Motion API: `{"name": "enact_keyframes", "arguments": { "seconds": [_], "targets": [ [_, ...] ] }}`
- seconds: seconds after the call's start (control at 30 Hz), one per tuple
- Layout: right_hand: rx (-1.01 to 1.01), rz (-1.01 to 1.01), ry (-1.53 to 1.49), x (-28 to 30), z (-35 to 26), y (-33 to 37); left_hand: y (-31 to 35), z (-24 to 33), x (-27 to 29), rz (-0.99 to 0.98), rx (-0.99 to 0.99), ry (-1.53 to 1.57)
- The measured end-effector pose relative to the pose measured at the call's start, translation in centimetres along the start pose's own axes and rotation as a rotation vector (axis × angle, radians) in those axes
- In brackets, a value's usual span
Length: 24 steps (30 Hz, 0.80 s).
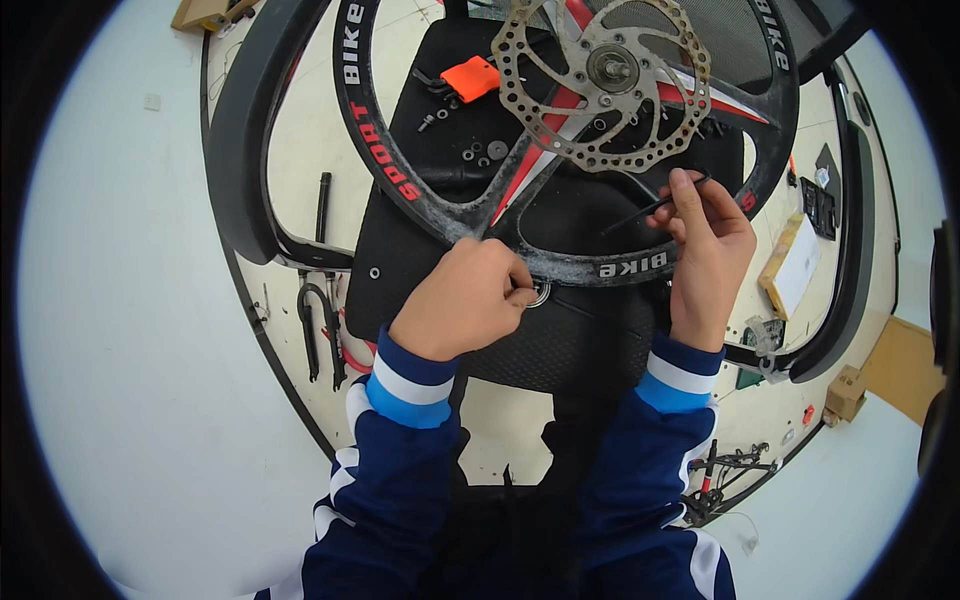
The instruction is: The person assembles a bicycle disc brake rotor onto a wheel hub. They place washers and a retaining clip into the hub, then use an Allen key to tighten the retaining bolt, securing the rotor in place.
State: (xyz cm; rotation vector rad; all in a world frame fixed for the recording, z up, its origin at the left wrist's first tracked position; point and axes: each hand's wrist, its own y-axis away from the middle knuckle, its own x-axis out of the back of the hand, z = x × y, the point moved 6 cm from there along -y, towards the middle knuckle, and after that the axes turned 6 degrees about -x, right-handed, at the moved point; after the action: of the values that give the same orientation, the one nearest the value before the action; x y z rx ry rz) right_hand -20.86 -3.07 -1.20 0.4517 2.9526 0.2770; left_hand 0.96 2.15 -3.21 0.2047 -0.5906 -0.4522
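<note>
A bicycle wheel (572, 268) with a dark rim and red-and-white spokes lies over a black chair seat (590, 350). A drilled silver brake disc (640, 140) surrounds its hub (613, 69). My left hand (465, 300) is closed at the rim's near edge, thumb below it; its fingertips are partly hidden. Right by them shows a small silver ring (541, 294). Over the rim's near right part, my right hand (708, 250) pinches a thin black hex key (630, 218), one end pointing left below the disc.
On the seat, seen through the wheel, are an orange holder with black hex keys (470, 79), a bolt (427, 123) and several washers and nuts (497, 150). Chair armrests (240, 150) flank the wheel. A suspension fork (320, 325), a bike frame (730, 465) and boxes (846, 393) are on the floor.
</note>
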Motion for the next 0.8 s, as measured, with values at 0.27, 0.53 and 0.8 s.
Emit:
{"name": "enact_keyframes", "arguments": {
  "seconds": [0.27, 0.53, 0.8],
  "targets": [
    [-0.038, -0.027, 0.061, -0.5, 0.2, 0.0, 0.6, 0.2, -1.2, 0.257, 0.030, -0.245],
    [-0.033, -0.059, 0.082, -0.8, 0.1, 0.1, 1.3, 0.5, -2.5, 0.395, 0.117, -0.396],
    [-0.038, -0.053, 0.082, -0.8, -0.2, 0.1, 1.7, 0.0, -3.1, 0.398, 0.153, -0.454]
  ]
}}
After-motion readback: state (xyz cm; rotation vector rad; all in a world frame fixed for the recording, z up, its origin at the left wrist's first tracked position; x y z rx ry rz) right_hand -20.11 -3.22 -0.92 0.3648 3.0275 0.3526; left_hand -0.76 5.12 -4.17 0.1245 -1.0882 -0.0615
